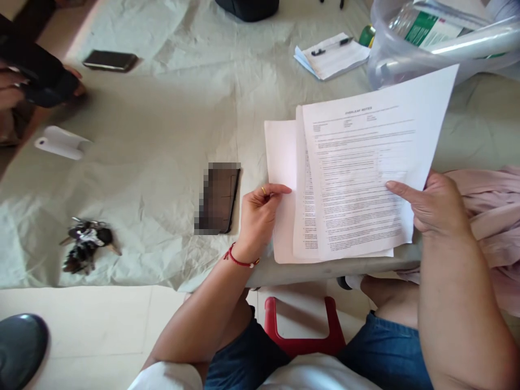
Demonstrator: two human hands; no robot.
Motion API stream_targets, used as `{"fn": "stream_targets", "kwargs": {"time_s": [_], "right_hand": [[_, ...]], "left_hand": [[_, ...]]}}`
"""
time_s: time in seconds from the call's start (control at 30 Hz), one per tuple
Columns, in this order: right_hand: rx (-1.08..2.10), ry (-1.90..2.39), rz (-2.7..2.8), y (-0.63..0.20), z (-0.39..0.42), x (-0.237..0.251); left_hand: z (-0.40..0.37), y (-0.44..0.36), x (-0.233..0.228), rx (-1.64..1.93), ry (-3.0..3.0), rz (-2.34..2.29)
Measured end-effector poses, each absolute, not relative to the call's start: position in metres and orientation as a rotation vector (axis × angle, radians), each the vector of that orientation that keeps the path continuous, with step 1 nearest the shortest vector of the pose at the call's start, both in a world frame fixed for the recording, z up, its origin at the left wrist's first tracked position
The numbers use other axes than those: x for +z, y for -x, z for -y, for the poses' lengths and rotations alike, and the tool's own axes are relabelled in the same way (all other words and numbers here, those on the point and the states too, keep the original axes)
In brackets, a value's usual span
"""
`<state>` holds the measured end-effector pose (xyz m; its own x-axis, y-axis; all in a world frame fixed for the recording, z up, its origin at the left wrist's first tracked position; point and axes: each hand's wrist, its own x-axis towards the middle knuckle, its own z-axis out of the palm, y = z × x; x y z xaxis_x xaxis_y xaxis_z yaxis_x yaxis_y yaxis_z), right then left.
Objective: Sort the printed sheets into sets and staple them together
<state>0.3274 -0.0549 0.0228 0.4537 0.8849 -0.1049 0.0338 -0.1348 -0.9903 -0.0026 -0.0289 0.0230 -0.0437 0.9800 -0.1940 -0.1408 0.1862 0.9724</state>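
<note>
Printed sheets of paper (357, 179), the top one headed "OVERLEAF NOTES", are fanned out in front of me near the table's edge. My right hand (436, 203) grips their right edge, thumb lying on the printed side and the other fingers hidden behind. At the left, my left hand (262, 211) is closed at the edge of a paler, blank-looking sheet (282, 157) underneath, its index finger stretched over that sheet. A red bracelet (239, 261) circles my left wrist. Just left of this hand lies a dark phone (221, 199), partly blurred out.
A bunch of keys (87, 244), a white paper roll (63, 142) and another phone (109, 60) lie on the cloth-covered table (162, 124). Notepaper with a pen (331, 54) and a clear plastic tub (382, 65) stand behind the sheets. Another person's hand (10, 86) holds a dark object.
</note>
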Motion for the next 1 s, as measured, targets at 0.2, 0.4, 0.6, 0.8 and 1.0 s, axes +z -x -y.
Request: {"fn": "stream_targets", "kwargs": {"time_s": [0.2, 0.4, 0.6, 0.8, 1.0], "right_hand": [[0.881, 1.468, 0.892, -0.325, 0.053, 0.021], [0.968, 1.405, 0.904, -0.313, 0.052, 0.023], [0.984, 1.529, 0.668, -0.32, 0.048, 0.027], [1.003, 1.639, 0.623, -0.335, 0.054, 0.038], [1.271, 1.745, 0.703, -0.334, 0.058, 0.042]], "left_hand": [[0.028, 0.0, 0.018, 1.103, -0.872, -1.126], [0.03, 0.002, 0.019, 0.936, -0.923, -1.094], [0.03, 0.001, 0.014, 1.038, -0.839, -1.107], [0.029, -0.001, 0.014, 1.1, -0.739, -1.1], [0.032, -0.003, 0.019, 1.095, -0.739, -1.104]]}}
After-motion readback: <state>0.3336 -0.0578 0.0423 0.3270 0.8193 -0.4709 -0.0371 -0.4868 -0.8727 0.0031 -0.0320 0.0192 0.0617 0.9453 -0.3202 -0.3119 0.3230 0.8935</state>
